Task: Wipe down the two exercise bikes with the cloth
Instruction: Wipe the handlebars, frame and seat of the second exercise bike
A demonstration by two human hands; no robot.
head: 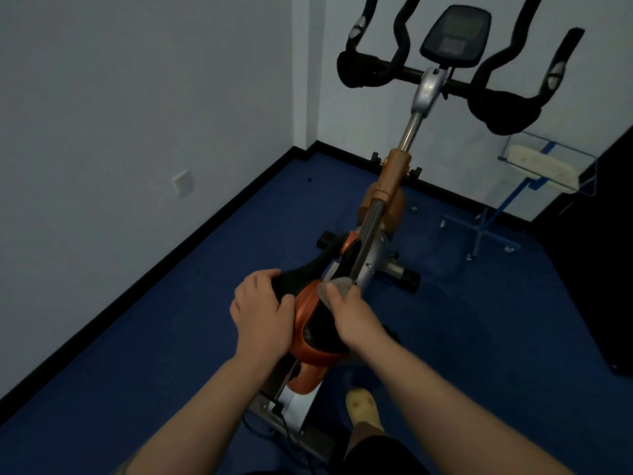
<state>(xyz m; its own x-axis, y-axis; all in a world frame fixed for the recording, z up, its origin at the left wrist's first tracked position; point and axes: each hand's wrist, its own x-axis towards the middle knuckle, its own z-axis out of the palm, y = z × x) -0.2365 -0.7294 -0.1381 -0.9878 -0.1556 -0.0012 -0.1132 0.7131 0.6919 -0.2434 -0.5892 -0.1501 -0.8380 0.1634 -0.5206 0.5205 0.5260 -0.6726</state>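
An orange and silver exercise bike (394, 180) stands in front of me, its black handlebars (500, 111) and console (454, 34) at the top. Its orange and black saddle (311, 313) is right below me. My left hand (260, 310) grips the saddle's left side, fingers curled over the black nose. My right hand (349, 313) holds a small grey cloth (337, 284) against the saddle's right side, where the silver seat post (370, 231) meets it. Only one bike is in view.
The floor is blue carpet (171, 337), with grey walls left and behind, and a wall socket (181, 181). A blue-framed wheeled stand (493, 217) with a clear tray holding a white object stands at the right. A dark panel fills the far right. My foot (363, 404) is beside the bike's base.
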